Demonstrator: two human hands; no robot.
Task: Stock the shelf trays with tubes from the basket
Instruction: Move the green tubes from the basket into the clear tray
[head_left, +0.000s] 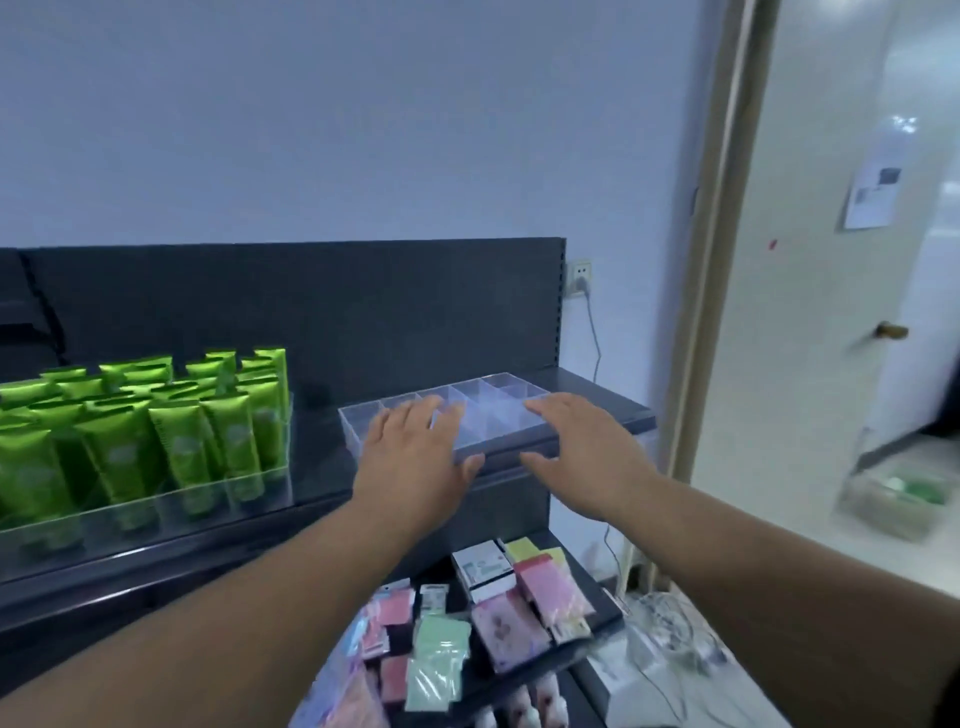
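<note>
In the head view, the left hand (415, 452) and right hand (582, 447) lay flat, fingers spread, over the clear divided tray (467, 392) on the shelf (623, 410), hiding its front compartments. Green tubes (182, 431) filled a second tray (156, 514) at left, cut off by the frame. The basket (883, 514) on the floor was blurred.

Two trays on the shelf (317, 470)
Tubes (182, 441) stand in the left tray (156, 519); packets (498, 623) lie on the lower shelf (584, 574) under the right tray (498, 410); basket (893, 499) on the floor (779, 571), far right.
</note>
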